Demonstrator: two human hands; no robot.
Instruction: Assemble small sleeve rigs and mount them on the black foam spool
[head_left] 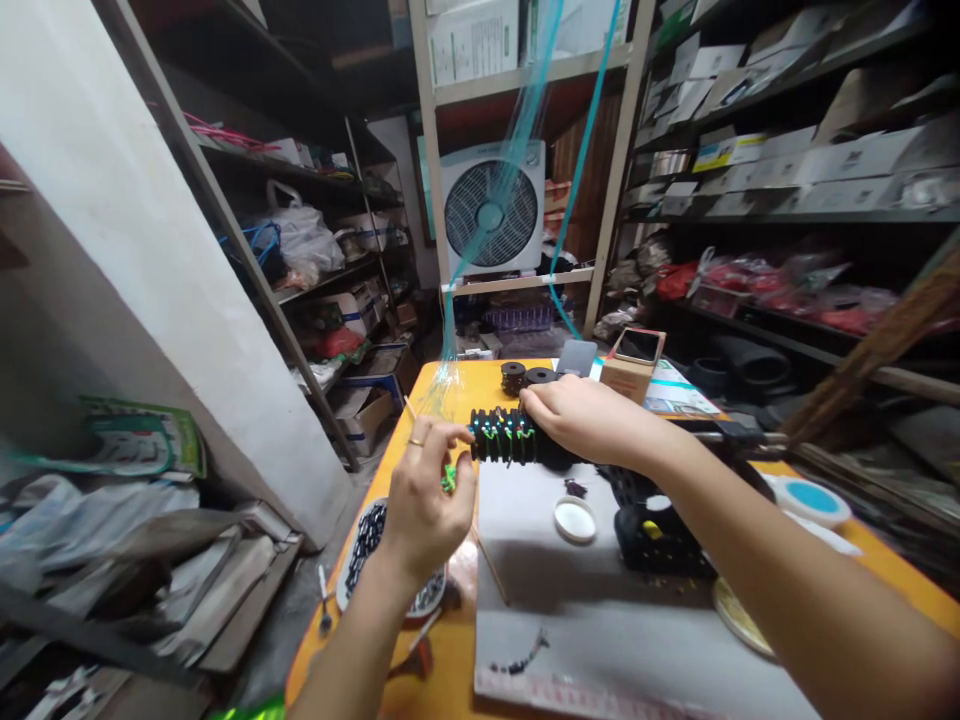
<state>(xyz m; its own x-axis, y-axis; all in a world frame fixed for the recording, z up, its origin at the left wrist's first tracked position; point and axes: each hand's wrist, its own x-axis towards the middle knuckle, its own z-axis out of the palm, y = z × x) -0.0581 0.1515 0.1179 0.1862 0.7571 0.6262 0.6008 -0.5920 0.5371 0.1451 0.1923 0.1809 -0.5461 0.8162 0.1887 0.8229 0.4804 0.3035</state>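
A black ribbed roller [504, 437] with green and blue strands wound round it lies level above the orange table. My left hand [433, 490], with a ring on one finger, is at the roller's left end, its fingers bent round the end; a bit of bright green [448, 479] shows between finger and thumb. Over the roller's right part rests my right hand [574, 415], fingers curled down on it, the fingertips partly hidden. To the right, under my right forearm, stands a black device [660, 530] that the arm partly covers.
On the orange table [330, 640] are a tray of dark beads [367, 535], a small white dish [575, 520], black spools [513, 378], a cardboard box with a phone [634, 365] and a blue-white round container [812, 500]. Teal strands [517, 150] hang ahead, before a fan [491, 210].
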